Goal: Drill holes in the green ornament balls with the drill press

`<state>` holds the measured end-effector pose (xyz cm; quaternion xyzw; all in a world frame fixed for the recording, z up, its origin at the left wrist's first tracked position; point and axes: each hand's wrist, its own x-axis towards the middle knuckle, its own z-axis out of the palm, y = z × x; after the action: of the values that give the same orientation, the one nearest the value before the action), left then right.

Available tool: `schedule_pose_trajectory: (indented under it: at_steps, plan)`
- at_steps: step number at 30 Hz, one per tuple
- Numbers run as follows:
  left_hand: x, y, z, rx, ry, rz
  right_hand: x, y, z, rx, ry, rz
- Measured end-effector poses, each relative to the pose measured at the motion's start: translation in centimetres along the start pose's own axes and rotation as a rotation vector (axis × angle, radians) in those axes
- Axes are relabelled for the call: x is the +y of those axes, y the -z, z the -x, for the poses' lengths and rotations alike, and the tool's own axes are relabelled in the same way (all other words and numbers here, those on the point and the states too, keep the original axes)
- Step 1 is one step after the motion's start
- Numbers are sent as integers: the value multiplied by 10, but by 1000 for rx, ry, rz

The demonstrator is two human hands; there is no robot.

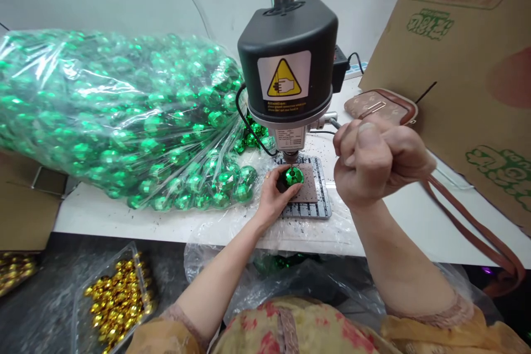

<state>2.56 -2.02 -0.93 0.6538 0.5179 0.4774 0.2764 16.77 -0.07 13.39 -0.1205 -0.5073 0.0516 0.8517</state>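
Note:
A shiny green faceted ball [295, 176] sits on a brown pad [307, 191] over the slotted metal base [326, 209] of a small bench drill press [288, 66]. My left hand [276, 191] pinches the ball from its left side, thumb in front and fingers behind. Directly above the ball is the drill's chuck [290, 157]; its thin bit comes down to the ball's top. My right hand [373, 163] is closed in a fist around the drill press's feed lever [333, 120], most of which the fingers hide.
A big clear bag of green balls [124, 121] lies left on the white table [166, 224]. To the right are a patterned purse [379, 105] with a brown strap and a cardboard box [460, 66]. A clear bin [83, 310] of gold balls stands below left. Dark shavings dot the table.

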Motion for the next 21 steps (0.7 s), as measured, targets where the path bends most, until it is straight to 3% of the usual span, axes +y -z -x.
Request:
schedule_pose_trajectory:
  at_steps: [21]
  plan:
    - [1,-1,3,-6,56,86,6,19,15,-108,111,-30]
